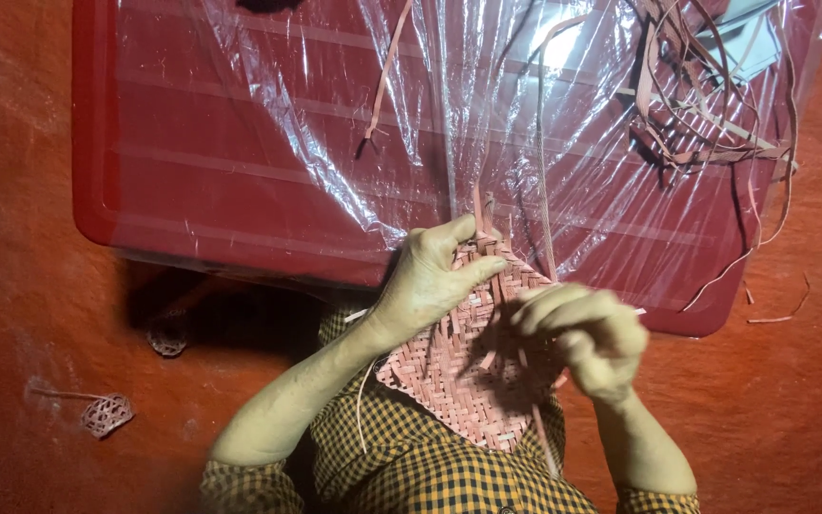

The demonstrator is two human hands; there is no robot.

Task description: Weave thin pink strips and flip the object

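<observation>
My left hand (427, 281) lies flat and mostly open on the top left part of the woven pink mat (463, 376), thumb and fingers spread and pressing it down on my checked lap (411, 457), while my right hand (594, 335), just to the right of it, is curled nearly closed with its fingertips pinching one thin strip (542, 190) that runs up and away from the mat's edge. Beyond both hands sits a red tray (192, 143) under clear plastic sheet (354, 114), with a tangle of loose strips (696, 105) lying above and right of my right hand.
</observation>
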